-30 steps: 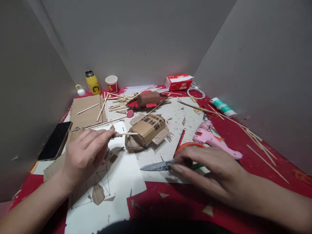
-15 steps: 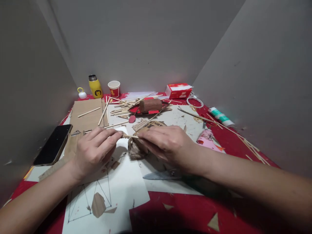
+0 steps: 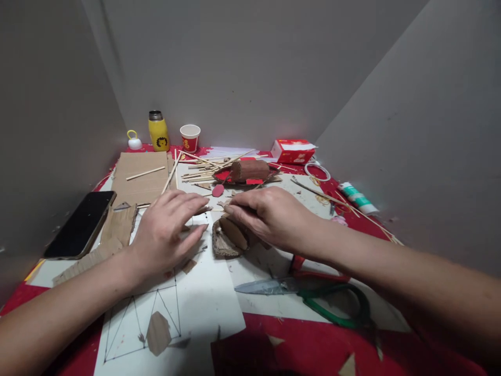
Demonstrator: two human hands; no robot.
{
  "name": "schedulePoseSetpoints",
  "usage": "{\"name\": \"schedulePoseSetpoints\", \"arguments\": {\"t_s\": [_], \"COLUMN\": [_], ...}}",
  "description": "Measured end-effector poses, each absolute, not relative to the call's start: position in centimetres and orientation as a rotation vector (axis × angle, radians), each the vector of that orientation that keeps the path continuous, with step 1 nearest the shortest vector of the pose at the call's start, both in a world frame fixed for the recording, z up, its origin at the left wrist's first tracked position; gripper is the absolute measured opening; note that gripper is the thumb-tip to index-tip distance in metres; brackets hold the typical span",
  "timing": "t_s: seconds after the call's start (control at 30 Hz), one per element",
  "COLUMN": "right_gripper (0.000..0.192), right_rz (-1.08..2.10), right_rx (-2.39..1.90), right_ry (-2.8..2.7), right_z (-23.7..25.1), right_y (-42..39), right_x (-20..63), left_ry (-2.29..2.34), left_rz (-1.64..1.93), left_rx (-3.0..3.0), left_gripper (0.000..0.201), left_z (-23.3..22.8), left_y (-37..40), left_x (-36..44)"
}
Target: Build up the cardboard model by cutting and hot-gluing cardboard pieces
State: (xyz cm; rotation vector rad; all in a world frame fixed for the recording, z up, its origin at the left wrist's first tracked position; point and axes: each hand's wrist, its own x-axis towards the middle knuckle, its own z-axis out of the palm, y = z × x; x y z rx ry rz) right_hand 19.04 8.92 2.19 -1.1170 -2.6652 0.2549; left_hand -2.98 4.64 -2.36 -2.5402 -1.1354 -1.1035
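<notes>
My right hand [image 3: 274,214] is pinched at the fingertips, with a short length of thin wooden stick [image 3: 218,210] showing at them. Most of that stick is hidden. To its left, my left hand [image 3: 168,224] has thumb and fingers apart, its fingertips close to the stick's end. Just below the right fingertips stands a small hollow cardboard form [image 3: 230,240] with rough edges. Scissors [image 3: 270,286] with a green and a red handle lie under the right forearm. A white sheet with drawn lines [image 3: 211,297] spreads beneath the left hand.
A small model boat [image 3: 250,171] and several wooden sticks [image 3: 195,175] lie at the back. Around them are a yellow bottle [image 3: 158,133], paper cup [image 3: 190,138], tissue pack [image 3: 294,151], phone [image 3: 80,224], cardboard sheet [image 3: 141,183] and green-white tube [image 3: 358,197].
My left fingers have opened away from the stick that both hands held. The right hand has shifted slightly up, and more of the cardboard form and scissors shows. The view has shifted a little.
</notes>
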Motion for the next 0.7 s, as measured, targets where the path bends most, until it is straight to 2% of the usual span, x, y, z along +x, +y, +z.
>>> {"name": "schedulePoseSetpoints", "arguments": {"t_s": [0.2,0.37,0.53,0.7], "right_gripper": [0.031,0.026,0.020,0.018], "right_rz": [0.186,0.127,0.105,0.019], "right_rx": [-1.110,-1.010,-0.834,-1.205], "right_ry": [-2.777,-2.696,-2.531,-2.429], "right_z": [1.6,1.6,2.0,1.2], "right_y": [9.6,8.9,5.4,1.4], "right_x": [17.6,18.5,23.9,31.5], "left_ry": [-1.063,-1.026,-0.950,-0.894], "left_rz": [-1.054,-1.038,-0.902,-0.868], "left_rx": [-2.555,-2.591,-2.624,-2.606], "left_gripper": [0.016,0.016,0.015,0.019], "left_z": [-4.0,-4.8,-4.7,-4.5], "left_y": [5.8,6.4,6.1,6.0], "left_x": [-2.5,-2.8,-3.2,-3.3]}}
